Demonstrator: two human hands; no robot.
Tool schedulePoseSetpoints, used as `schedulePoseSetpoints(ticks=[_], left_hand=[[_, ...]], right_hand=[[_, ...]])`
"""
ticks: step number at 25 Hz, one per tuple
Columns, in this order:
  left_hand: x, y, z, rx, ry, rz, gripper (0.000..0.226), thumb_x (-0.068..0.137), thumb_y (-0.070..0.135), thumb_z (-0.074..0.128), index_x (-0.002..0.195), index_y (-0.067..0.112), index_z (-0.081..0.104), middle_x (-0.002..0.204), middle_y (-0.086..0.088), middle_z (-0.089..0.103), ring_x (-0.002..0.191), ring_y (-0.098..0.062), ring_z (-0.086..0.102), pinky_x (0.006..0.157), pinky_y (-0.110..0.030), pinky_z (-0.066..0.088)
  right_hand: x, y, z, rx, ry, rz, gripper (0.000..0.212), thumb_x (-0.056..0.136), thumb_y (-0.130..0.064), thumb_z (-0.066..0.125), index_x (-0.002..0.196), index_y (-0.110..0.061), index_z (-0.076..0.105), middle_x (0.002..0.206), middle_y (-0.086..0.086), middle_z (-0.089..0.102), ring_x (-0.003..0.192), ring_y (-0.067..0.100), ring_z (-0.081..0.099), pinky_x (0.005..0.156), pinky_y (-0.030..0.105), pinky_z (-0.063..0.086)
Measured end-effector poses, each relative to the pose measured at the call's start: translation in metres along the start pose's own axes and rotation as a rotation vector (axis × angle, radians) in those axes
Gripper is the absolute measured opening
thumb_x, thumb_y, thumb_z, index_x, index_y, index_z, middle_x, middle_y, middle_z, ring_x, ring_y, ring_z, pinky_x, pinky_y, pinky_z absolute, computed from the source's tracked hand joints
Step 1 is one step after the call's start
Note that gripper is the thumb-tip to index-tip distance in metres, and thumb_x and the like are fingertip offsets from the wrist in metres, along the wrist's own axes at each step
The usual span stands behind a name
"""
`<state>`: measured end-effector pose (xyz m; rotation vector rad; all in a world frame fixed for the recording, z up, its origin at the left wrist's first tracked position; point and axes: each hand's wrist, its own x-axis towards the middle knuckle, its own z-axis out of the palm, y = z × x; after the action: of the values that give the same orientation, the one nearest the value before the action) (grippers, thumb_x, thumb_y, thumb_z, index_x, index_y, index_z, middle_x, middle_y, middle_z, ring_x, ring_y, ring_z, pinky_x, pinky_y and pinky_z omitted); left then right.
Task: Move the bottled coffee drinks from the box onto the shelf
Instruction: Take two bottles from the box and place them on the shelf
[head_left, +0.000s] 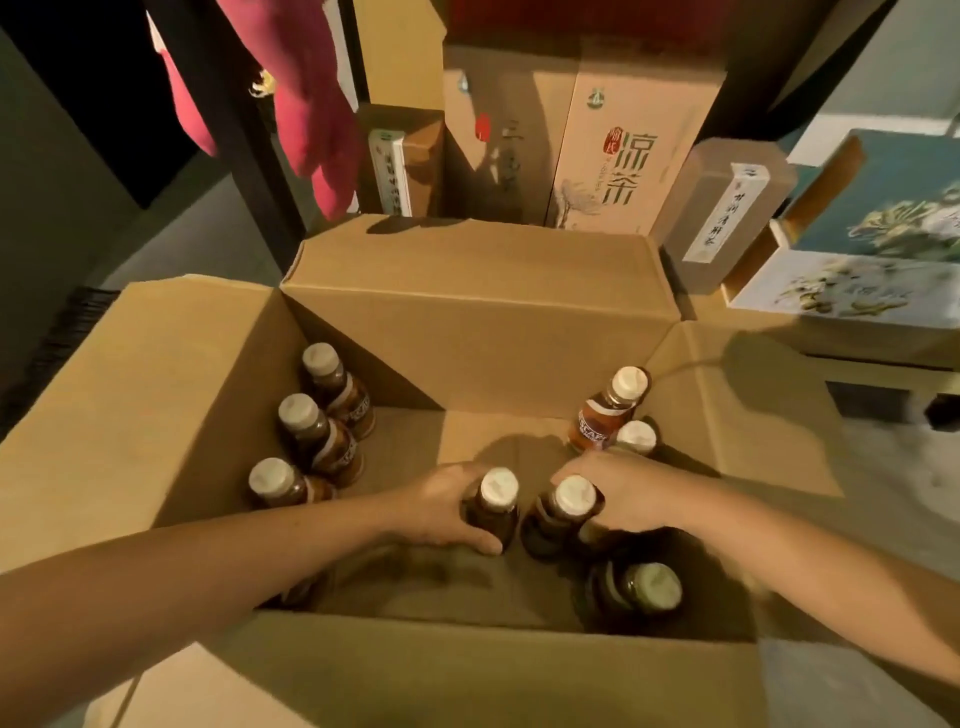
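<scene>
Looking into the open cardboard box (493, 332), you see little of the bottles' lower bodies, because shadow covers the near side. The shadowed bottle (652, 587) in the near right corner is dim and blurred, and something dark under your left forearm is too hidden to name. Your left hand (441, 512) wraps its fingers and thumb round the neck of a coffee bottle (498, 491) near the middle of the box; its far fingertips are hidden. Your right hand (628, 493) has its fingers curled tight round a second bottle (571, 499) just beside the first. Both bottles stand upright inside the box. Three more bottles (298, 413) stand in a row along the left wall, and two bottles (628, 387) stand in the far right corner. Behind the box stand printed cartons (628, 150), cut off at the top edge.
</scene>
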<state>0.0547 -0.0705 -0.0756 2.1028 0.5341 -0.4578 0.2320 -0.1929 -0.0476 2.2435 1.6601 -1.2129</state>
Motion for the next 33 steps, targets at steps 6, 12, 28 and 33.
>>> schedulePoseSetpoints(ticks=[6, 12, 28, 33], left_hand=[[0.011, -0.019, 0.012, -0.245, 0.119, 0.036, 0.046, 0.073, 0.015, 0.078, 0.116, 0.016, 0.059, 0.11, 0.008, 0.06, 0.105, -0.002, 0.053, 0.093, -0.011, 0.043], [0.018, -0.026, 0.024, -0.297, 0.162, 0.126, 0.046, 0.076, 0.015, 0.075, 0.115, 0.027, 0.055, 0.108, 0.018, 0.056, 0.101, 0.011, 0.049, 0.086, 0.001, 0.035], [-0.051, 0.003, -0.057, -0.47, 0.432, 0.192, 0.027, 0.077, 0.027, 0.065, 0.103, 0.028, 0.059, 0.1, 0.02, 0.069, 0.101, 0.005, 0.06, 0.087, -0.008, 0.044], [-0.095, 0.029, -0.081, -0.456, 0.709, 0.26, 0.036, 0.079, 0.034, 0.07, 0.112, 0.023, 0.062, 0.106, 0.015, 0.068, 0.106, 0.0, 0.06, 0.089, -0.017, 0.048]], right_hand=[[0.012, -0.002, -0.013, 0.058, -0.144, -0.011, 0.02, 0.083, -0.006, 0.06, 0.071, -0.021, 0.053, 0.076, -0.005, 0.06, 0.072, 0.014, 0.055, 0.068, 0.03, 0.044], [0.015, -0.004, -0.009, 0.083, -0.204, 0.007, 0.035, 0.079, -0.009, 0.069, 0.074, -0.037, 0.049, 0.095, -0.007, 0.06, 0.093, 0.017, 0.059, 0.079, 0.032, 0.05], [-0.008, -0.046, -0.011, 0.82, 0.329, -0.238, 0.049, 0.078, -0.025, 0.073, 0.124, -0.024, 0.057, 0.125, -0.009, 0.062, 0.121, 0.006, 0.052, 0.108, 0.038, 0.039], [-0.021, -0.096, -0.04, 0.934, 0.531, -0.367, 0.028, 0.081, -0.01, 0.068, 0.101, -0.028, 0.059, 0.108, -0.005, 0.065, 0.108, 0.012, 0.059, 0.099, 0.031, 0.044]])
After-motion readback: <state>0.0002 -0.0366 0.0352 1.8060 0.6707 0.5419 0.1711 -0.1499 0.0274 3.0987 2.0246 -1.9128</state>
